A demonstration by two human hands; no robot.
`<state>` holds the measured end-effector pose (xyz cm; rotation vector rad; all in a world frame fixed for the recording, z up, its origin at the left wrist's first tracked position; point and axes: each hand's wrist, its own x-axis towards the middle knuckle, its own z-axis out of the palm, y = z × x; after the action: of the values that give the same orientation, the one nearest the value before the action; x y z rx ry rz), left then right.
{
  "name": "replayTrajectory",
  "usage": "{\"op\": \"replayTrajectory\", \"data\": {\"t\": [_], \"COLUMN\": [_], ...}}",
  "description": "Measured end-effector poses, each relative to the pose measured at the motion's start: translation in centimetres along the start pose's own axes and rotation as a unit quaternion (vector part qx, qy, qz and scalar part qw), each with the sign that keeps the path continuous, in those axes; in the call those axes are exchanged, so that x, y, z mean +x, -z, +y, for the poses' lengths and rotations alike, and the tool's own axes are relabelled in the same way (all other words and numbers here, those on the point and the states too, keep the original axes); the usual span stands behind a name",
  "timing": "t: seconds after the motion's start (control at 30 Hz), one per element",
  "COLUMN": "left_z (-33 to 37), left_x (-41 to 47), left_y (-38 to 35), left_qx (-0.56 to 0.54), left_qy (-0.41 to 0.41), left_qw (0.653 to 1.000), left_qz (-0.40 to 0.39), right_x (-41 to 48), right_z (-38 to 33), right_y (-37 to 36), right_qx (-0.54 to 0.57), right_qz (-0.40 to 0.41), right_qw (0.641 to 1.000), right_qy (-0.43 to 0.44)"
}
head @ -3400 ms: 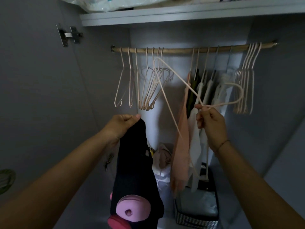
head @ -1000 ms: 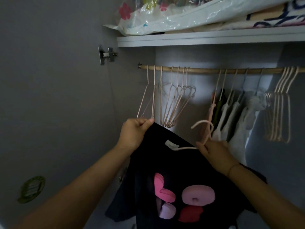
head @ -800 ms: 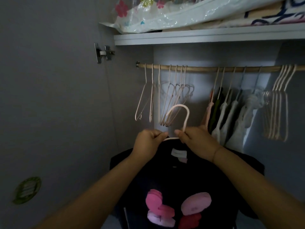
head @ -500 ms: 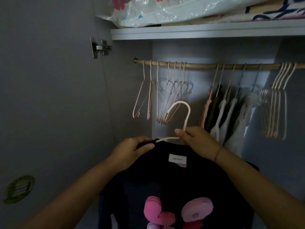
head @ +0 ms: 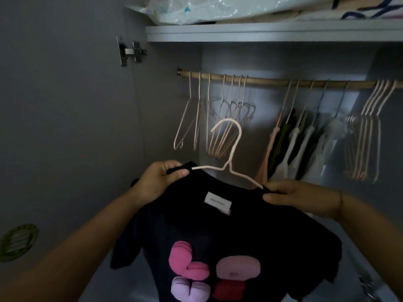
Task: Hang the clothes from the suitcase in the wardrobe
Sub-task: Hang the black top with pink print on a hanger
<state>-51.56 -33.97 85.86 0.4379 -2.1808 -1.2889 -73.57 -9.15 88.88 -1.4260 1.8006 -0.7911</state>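
Both shoulders of the black T-shirt [head: 218, 232] are pinched over the pink hanger [head: 240, 134] by left hand [head: 157, 182] and right hand [head: 301, 197] fingers.

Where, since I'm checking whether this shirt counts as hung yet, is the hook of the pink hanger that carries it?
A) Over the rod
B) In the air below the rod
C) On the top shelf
B: the hanger's hook stands free below the rod, while the left hand and right hand grip the black shirt at its shoulders.
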Motion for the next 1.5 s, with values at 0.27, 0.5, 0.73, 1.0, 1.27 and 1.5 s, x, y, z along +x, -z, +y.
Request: {"op": "replayTrajectory", "data": {"t": [0.27,0.5,0.73,1.0,1.27,1.5], "left_z": [-1.2,4.1,7.0,8.3,9.6,11.4], "left_x": [1.0,-4.7,-4.4,-0.5,3.6,7.5], "left_y": [-3.0,-11.9,-15.8,-15.0,-14.6,-14.5], "left_qx": [0.129,-0.170,-0.269,-0.320,-0.444,-0.434], "left_qy": [0.014,0.157,0.160,0.219,0.205,0.171], "left_qw": [0.989,0.972,0.948,0.919,0.869,0.882], "left_qz": [0.075,0.040,-0.055,-0.074,-0.078,-0.069], "right_x": [-3.1,-6.2,-5.6,-2.3,-1.5,-2.5], "right_z": [2.4,1.5,-0.4,-2.6,-4.4,-3.7], "right_y": [-4.3,-7.6,-8.7,-8.7,-6.8,-7.0], "right_qx": [0.343,0.423,0.430,0.237,0.336,0.401], "right_qz": [0.072,0.140,0.233,0.334,0.334,0.371], "right_qw": [0.936,0.893,0.869,0.912,0.881,0.837], "right_qy": [-0.018,-0.065,-0.073,-0.030,0.000,0.005]}}
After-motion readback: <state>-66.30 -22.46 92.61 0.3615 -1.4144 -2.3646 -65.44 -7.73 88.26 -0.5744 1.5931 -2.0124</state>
